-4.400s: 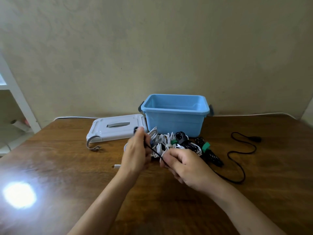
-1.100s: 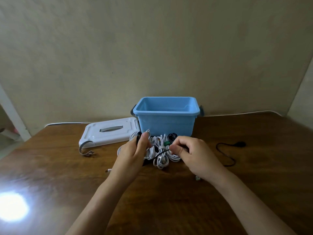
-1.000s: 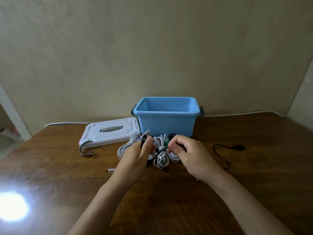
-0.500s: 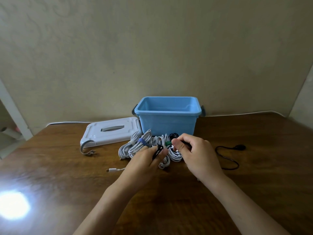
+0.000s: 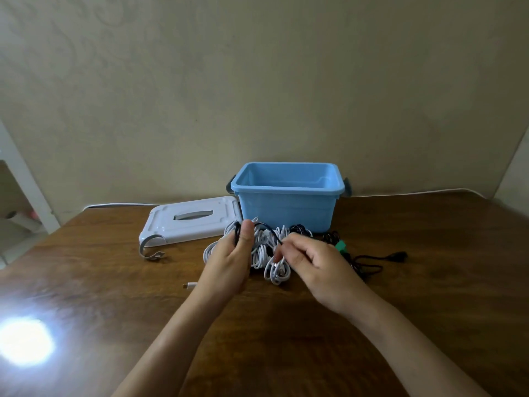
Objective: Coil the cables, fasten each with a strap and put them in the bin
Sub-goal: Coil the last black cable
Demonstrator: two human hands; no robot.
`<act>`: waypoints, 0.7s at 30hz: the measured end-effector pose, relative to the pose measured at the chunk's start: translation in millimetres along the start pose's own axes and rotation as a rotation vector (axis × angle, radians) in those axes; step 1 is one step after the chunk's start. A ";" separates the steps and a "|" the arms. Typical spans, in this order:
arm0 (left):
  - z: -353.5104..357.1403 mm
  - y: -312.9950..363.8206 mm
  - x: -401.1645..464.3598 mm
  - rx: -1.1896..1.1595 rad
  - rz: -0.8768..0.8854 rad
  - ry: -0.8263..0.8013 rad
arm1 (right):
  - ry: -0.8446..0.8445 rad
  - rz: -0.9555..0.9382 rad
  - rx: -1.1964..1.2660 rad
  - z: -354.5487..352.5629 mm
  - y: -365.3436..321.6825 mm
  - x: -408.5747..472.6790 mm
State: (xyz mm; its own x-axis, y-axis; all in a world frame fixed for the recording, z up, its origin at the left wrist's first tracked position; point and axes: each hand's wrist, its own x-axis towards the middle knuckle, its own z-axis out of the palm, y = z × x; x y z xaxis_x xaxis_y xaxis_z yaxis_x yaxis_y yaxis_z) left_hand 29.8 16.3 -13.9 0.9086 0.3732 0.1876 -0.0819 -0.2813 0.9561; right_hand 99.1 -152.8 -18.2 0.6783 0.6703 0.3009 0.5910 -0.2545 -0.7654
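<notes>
My left hand (image 5: 230,260) grips small loops of a thin black cable (image 5: 262,226) between thumb and fingers. From there the cable arcs right to my right hand (image 5: 317,266), which pinches it. Its loose tail and plug (image 5: 396,256) lie on the table to the right. Behind my hands sits a pile of coiled white cables (image 5: 276,270) and dark bundles, one with a green strap (image 5: 340,247). The blue bin (image 5: 286,207) stands open just behind the pile.
The bin's white lid (image 5: 194,224) lies flat left of the bin, with a grey curved handle (image 5: 151,252) in front of it. A white plug end (image 5: 190,285) lies near my left wrist. The wooden table (image 5: 286,339) meets the wall behind.
My left hand has risen with more black loops in it. My right hand has drawn the cable in, and the loose tail on the right has grown shorter.
</notes>
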 end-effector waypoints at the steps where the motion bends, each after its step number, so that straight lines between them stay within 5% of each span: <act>1: 3.2 -0.1 -1.1 0.016 0.011 -0.003 | -0.017 -0.014 -0.006 5.3 -0.6 -1.3; 8: 19.4 -2.5 -8.3 0.034 0.077 -0.041 | -0.047 -0.069 0.024 20.1 3.7 -1.7; 16: -3.2 0.9 4.9 -0.203 0.007 0.198 | -0.183 0.051 -0.044 18.0 7.7 -0.8; 21: 9.5 -1.2 2.4 -0.292 0.088 0.115 | -0.310 -0.012 -0.192 46.8 -4.7 -5.7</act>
State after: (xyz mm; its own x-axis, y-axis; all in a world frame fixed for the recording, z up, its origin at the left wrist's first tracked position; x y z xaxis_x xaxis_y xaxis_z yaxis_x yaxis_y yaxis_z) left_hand 35.9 9.1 -16.8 0.8417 0.4612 0.2810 -0.2874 -0.0580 0.9561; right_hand 72.0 -122.8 -43.0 0.5237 0.8459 0.1005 0.6896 -0.3517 -0.6331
